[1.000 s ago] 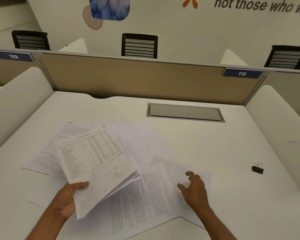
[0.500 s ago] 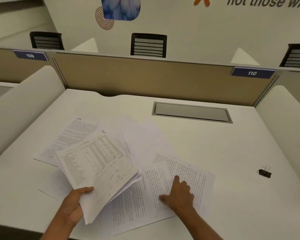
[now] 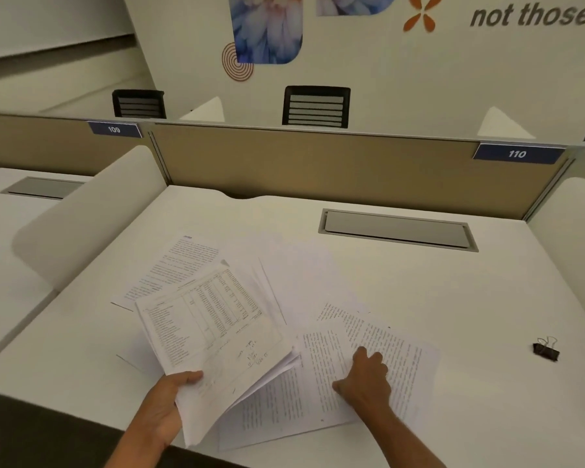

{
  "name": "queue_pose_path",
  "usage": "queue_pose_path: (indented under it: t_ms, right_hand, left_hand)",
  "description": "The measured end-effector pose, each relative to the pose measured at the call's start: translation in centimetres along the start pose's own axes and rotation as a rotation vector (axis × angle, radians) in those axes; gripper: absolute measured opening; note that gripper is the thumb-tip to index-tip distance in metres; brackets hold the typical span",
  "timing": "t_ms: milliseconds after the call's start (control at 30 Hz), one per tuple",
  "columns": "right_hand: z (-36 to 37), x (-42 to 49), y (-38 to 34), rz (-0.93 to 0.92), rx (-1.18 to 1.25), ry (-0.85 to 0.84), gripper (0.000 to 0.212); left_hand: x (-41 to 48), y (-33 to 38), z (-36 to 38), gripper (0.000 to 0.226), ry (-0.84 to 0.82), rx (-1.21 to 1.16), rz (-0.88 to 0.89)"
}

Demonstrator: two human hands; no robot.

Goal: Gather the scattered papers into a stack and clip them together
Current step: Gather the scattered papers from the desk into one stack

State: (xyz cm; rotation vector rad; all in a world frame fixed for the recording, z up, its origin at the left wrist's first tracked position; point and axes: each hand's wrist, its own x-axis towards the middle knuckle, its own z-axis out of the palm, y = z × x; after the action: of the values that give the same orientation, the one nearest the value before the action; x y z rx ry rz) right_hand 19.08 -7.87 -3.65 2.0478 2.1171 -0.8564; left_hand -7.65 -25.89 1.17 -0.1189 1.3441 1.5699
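Observation:
My left hand (image 3: pixel 169 405) grips the near corner of a sheaf of papers (image 3: pixel 213 329), lifted off the desk, with a printed table on the top page. My right hand (image 3: pixel 368 383) lies flat, fingers down, on two printed text sheets (image 3: pixel 321 363) that overlap on the white desk (image 3: pixel 419 298). More loose sheets lie under and behind the sheaf: a text page (image 3: pixel 176 265) at the left and blank pages (image 3: pixel 304 275) in the middle. A black binder clip (image 3: pixel 546 349) rests alone far to the right.
A grey cable hatch (image 3: pixel 397 228) is set into the desk behind the papers. A tan partition (image 3: pixel 318 163) closes the back, with white curved dividers (image 3: pixel 88 211) at both sides. The desk's near edge runs just below my hands.
My right hand has come down from hovering onto the text sheets and drawn them slightly nearer. The left hand keeps its hold on the sheaf. The view has shifted left.

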Motion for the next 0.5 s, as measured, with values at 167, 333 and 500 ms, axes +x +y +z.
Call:
queue_pose_path:
  t_ms: [167, 333, 500]
  right_hand:
    - [0.5, -0.3, -0.9, 0.068, -0.055, 0.003, 0.093]
    - [0.3, 0.6, -1.0, 0.138, 0.097, -0.033, 0.106]
    - [0.2, 0.9, -0.7, 0.123, 0.117, -0.045, 0.088]
  left_hand:
    - [1.1, 1.2, -1.0, 0.052, -0.013, 0.042, -0.027]
    - [2.4, 2.4, -1.9, 0.047, -0.067, 0.078, -0.053]
    - [3.2, 3.7, -2.8, 0.043, -0.084, 0.102, -0.072]
